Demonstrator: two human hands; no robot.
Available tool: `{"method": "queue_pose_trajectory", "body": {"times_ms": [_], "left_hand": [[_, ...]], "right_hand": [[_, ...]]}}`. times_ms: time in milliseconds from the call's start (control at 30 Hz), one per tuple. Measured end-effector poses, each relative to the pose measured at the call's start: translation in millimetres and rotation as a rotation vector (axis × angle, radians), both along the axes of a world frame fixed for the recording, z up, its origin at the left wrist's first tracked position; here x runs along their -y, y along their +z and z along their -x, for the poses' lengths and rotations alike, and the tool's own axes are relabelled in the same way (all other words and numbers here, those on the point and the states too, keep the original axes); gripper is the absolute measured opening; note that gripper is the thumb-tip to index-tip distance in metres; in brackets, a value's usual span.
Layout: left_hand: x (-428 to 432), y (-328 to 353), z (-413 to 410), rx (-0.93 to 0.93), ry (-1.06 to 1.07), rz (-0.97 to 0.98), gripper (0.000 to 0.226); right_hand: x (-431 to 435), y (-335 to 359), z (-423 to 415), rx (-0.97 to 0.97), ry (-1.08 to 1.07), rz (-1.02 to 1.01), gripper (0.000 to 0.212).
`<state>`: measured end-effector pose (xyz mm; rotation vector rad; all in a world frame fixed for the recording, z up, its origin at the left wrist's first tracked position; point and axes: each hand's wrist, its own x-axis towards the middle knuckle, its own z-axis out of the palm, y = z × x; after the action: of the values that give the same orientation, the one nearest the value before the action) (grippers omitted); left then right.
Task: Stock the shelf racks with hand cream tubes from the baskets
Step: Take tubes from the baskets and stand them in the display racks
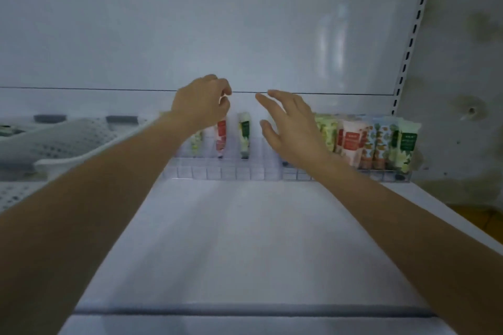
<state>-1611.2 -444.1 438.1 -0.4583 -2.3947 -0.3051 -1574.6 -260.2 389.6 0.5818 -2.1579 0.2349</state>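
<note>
Two clear grid racks stand at the back of the white shelf [245,239]. The left rack [217,173] holds three upright hand cream tubes: a pale green tube [195,141], a red tube [221,137] and a dark green tube [244,133]. The right rack [386,173] is packed with several tubes [375,141]. My left hand [202,102] hovers just above the red tube with fingers curled and thumb meeting forefinger; I see nothing in it. My right hand [288,128] is spread open over the gap between the racks.
White perforated baskets [68,141] sit on the shelf at the left, one tilted. The white back panel [245,35] rises behind the racks. A slotted upright [408,49] and a stained wall [462,90] are at the right.
</note>
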Motion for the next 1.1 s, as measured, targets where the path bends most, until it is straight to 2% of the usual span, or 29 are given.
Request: {"method": "queue_pose_trajectory", "body": {"times_ms": [233,333,433,567,733,833,933,1100], "left_hand": [[165,52,-7,0.027,0.133,0.033,0.024],[221,53,-3,0.091,0.095,0.029,0.022],[253,44,11,0.223,0.036,0.142,0.022],[275,34,34,0.391,-0.053,0.334,0.025],[281,24,67,0.471,-0.174,0.430,0.027],[275,14,82,0.566,-0.236,0.486,0.026],[263,-1,93,0.694,-0.246,0.604,0.029],[253,-25,101,0.901,-0.220,0.708,0.040]], "right_hand": [[138,32,26,0.088,0.183,-0.085,0.045],[188,33,35,0.194,0.285,-0.053,0.044],[223,29,47,0.343,0.360,-0.019,0.043],[247,29,61,0.583,0.385,-0.078,0.039],[265,44,74,0.916,0.327,-0.276,0.023],[280,48,87,0.956,0.220,-0.430,0.017],[291,44,103,1.009,0.109,-0.511,0.019],[298,33,114,1.087,0.032,-0.662,0.016]]}}
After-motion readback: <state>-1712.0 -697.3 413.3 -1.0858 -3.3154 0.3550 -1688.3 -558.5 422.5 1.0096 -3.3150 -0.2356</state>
